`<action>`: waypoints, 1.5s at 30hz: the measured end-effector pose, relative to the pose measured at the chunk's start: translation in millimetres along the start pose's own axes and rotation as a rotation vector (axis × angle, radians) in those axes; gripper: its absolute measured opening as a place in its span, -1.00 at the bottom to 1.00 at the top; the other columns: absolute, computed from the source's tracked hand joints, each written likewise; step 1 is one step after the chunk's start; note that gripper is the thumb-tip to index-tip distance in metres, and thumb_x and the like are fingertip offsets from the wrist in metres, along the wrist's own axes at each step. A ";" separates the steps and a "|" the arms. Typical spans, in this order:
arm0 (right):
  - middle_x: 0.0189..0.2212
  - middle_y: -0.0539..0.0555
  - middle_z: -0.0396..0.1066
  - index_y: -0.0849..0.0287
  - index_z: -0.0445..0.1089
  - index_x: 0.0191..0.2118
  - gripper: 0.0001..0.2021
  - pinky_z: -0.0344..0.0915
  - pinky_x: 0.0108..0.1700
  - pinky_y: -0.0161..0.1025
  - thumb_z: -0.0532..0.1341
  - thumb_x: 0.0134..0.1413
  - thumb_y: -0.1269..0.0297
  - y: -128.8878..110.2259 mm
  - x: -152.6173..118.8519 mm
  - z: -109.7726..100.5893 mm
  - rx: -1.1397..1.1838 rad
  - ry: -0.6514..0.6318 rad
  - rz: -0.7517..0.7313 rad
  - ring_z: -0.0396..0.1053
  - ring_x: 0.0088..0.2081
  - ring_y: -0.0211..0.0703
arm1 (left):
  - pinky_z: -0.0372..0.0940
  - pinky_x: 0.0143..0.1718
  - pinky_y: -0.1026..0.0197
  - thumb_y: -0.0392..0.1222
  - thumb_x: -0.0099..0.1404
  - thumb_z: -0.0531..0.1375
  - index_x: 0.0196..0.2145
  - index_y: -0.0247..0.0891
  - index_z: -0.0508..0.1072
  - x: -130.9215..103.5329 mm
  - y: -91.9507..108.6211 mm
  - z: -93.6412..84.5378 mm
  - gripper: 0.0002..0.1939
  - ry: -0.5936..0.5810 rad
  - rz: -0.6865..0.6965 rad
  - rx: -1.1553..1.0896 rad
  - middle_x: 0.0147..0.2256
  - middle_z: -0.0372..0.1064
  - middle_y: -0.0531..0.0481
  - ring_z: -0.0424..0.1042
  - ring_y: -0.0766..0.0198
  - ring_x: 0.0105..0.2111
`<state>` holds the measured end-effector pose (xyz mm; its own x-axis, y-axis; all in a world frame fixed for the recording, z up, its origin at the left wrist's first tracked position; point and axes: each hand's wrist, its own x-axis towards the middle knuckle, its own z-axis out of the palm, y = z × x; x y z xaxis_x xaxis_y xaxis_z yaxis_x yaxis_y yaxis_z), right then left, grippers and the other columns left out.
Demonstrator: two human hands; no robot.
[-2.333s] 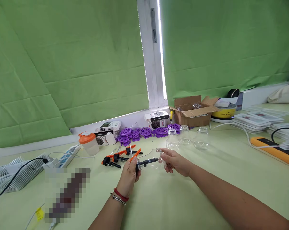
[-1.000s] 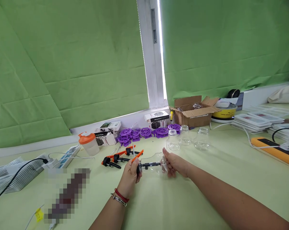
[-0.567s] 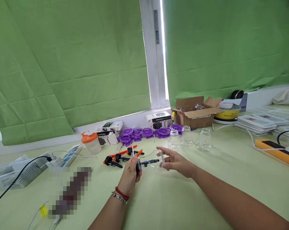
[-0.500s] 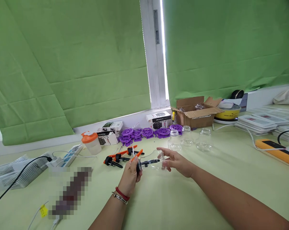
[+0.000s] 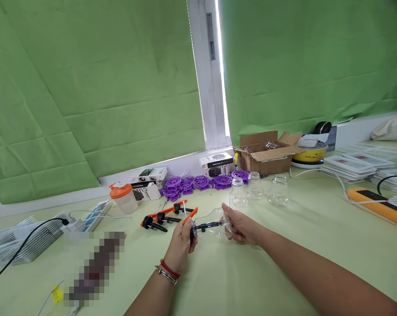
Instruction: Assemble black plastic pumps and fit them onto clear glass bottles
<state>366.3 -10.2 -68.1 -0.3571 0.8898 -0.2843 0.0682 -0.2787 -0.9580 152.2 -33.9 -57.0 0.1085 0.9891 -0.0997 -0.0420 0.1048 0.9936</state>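
Black cap (image 5: 192, 231) gripped by left fingers (image 5: 193, 245), clear bottle (image 5: 214, 215) by right fingers (image 5: 238, 237); probably light, slick, best held at base.

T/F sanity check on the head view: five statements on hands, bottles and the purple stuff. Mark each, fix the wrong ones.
1. The left hand holds a clear bottle at its black cap. True.
2. Three standing bottles are beyond the right hand. True.
3. The purple parts lie mostly to the left of the cardboard box. True.
4. The right hand is inside the cardboard box. False: it grips the clear bottle at its base.
5. The clear bottle is held upright. False: it is held on its side.
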 end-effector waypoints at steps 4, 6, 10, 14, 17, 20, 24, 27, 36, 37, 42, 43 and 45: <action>-0.25 0.21 0.39 0.20 0.27 0.00 -0.29 0.18 -0.64 -0.37 -0.06 0.01 -0.34 -2.8 -7.2 -1.7 0.004 0.000 -0.131 0.35 -0.50 -0.25 | -0.15 -0.69 0.43 0.26 0.16 0.07 -0.38 -0.22 0.21 1.4 1.4 -2.5 -0.56 0.014 -0.017 0.000 -0.65 0.18 0.17 0.09 0.48 -0.67; 0.05 0.20 0.20 0.02 0.09 0.19 -0.31 0.36 -0.41 -0.28 0.16 -0.01 -0.19 -4.8 -12.4 -3.4 0.034 -0.035 -0.278 0.37 -0.25 -0.20 | -0.16 -0.69 0.44 0.26 0.16 0.08 -0.40 -0.22 0.21 1.4 2.7 -3.8 -0.56 0.027 -0.025 -0.012 -0.65 0.18 0.17 0.09 0.48 -0.67; 0.11 0.13 0.06 -0.09 0.11 0.18 -0.21 0.37 -0.22 -0.22 0.42 -0.22 0.15 -6.6 -16.9 -3.7 0.018 -0.095 -0.437 0.30 -0.13 -0.17 | -0.19 -0.70 0.43 0.27 0.15 0.07 -0.47 -0.23 0.19 0.6 5.0 -4.5 -0.54 0.053 -0.035 -0.057 -0.67 0.15 0.18 0.04 0.51 -0.70; -0.16 0.10 0.27 0.06 0.20 0.10 -0.39 0.29 -0.47 -0.33 0.33 -0.10 0.04 -5.2 -11.6 0.6 0.034 -0.037 -0.398 0.39 -0.35 -0.23 | -0.12 -0.69 0.44 0.26 0.13 0.12 -0.43 -0.24 0.23 -0.3 5.9 -3.7 -0.55 0.060 -0.009 -0.058 -0.63 0.15 0.18 0.14 0.49 -0.66; -0.40 0.04 0.35 0.20 0.28 -0.07 -0.48 0.09 -0.66 -0.40 0.14 0.02 -0.15 -3.9 -6.4 2.2 0.038 -0.024 -0.313 0.34 -0.59 -0.32 | -0.08 -0.67 0.44 0.25 0.12 0.13 -0.37 -0.24 0.26 0.0 5.0 -3.1 -0.55 0.051 0.031 -0.021 -0.61 0.19 0.17 0.18 0.48 -0.65; -0.54 0.02 0.38 0.24 0.28 -0.20 -0.43 -0.06 -0.72 -0.43 0.09 -0.01 -0.25 -1.7 -2.5 0.9 0.030 -0.004 -0.234 0.20 -0.72 -0.40 | -0.13 -0.69 0.43 0.28 0.12 0.10 -0.40 -0.25 0.27 1.1 2.5 -2.7 -0.53 0.034 0.023 0.001 -0.65 0.19 0.16 0.12 0.49 -0.68; -0.63 0.01 0.37 0.22 0.25 -0.28 -0.41 -0.17 -0.73 -0.44 0.00 0.00 -0.31 1.4 1.3 -1.4 0.059 0.002 -0.161 0.05 -0.78 -0.45 | -0.14 -0.70 0.42 0.30 0.12 0.09 -0.40 -0.25 0.27 1.5 -0.7 -1.8 -0.51 0.016 0.003 -0.001 -0.66 0.19 0.16 0.09 0.49 -0.70; -0.62 0.03 0.36 0.25 0.28 -0.24 -0.37 -0.16 -0.73 -0.43 -0.05 0.02 -0.32 -1.2 -0.7 -2.1 0.010 -0.005 -0.141 0.08 -0.76 -0.41 | -0.14 -0.69 0.43 0.30 0.13 0.08 -0.42 -0.23 0.23 1.0 0.3 -1.5 -0.52 0.021 -0.001 -0.006 -0.65 0.20 0.17 0.10 0.48 -0.69; 0.09 0.15 0.04 -0.11 0.07 0.21 -0.21 0.34 -0.23 -0.24 0.38 -0.18 0.06 -10.1 -23.4 1.1 -0.155 -0.042 -0.445 0.23 -0.15 -0.18 | -0.23 -0.71 0.42 0.26 0.16 0.08 -0.49 -0.22 0.18 3.4 5.9 -6.2 -0.54 0.035 -0.017 -0.040 -0.68 0.14 0.18 0.00 0.51 -0.73; 0.04 0.13 0.07 -0.10 0.12 0.18 -0.24 0.33 -0.25 -0.25 0.39 -0.19 0.08 -8.7 -22.3 2.3 -0.154 -0.031 -0.450 0.22 -0.18 -0.20 | -0.24 -0.71 0.42 0.26 0.16 0.07 -0.50 -0.23 0.18 3.4 5.7 -6.7 -0.54 0.026 -0.017 -0.044 -0.69 0.14 0.18 -0.02 0.52 -0.73; -0.12 0.05 0.12 -0.06 0.16 0.12 -0.36 0.27 -0.41 -0.34 0.35 -0.13 0.09 -5.0 -14.3 5.4 -0.095 -0.044 -0.445 0.21 -0.37 -0.34 | -0.21 -0.70 0.43 0.26 0.15 0.09 -0.49 -0.23 0.19 1.1 5.8 -5.4 -0.54 0.027 -0.006 -0.066 -0.66 0.14 0.18 0.01 0.52 -0.71; -0.14 0.05 0.13 -0.05 0.16 0.11 -0.37 0.24 -0.45 -0.35 0.34 -0.11 0.09 -5.0 -13.4 5.2 -0.087 -0.048 -0.433 0.21 -0.39 -0.35 | -0.20 -0.69 0.43 0.27 0.14 0.10 -0.48 -0.23 0.19 0.6 6.2 -4.6 -0.53 0.037 -0.010 -0.069 -0.65 0.13 0.19 0.03 0.52 -0.70; -0.16 0.05 0.15 -0.02 0.16 0.10 -0.38 0.21 -0.50 -0.37 0.33 -0.10 0.08 -5.2 -12.2 4.8 -0.070 -0.046 -0.413 0.24 -0.41 -0.35 | -0.18 -0.69 0.44 0.28 0.12 0.11 -0.49 -0.24 0.18 0.0 6.8 -3.3 -0.52 0.051 -0.025 -0.066 -0.63 0.12 0.19 0.06 0.52 -0.69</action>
<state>365.8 -21.3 -59.5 -0.4092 0.9039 0.1244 -0.0266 0.1245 -0.9919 148.7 -32.8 -50.4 0.0596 0.9898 -0.1292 -0.1054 0.1349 0.9852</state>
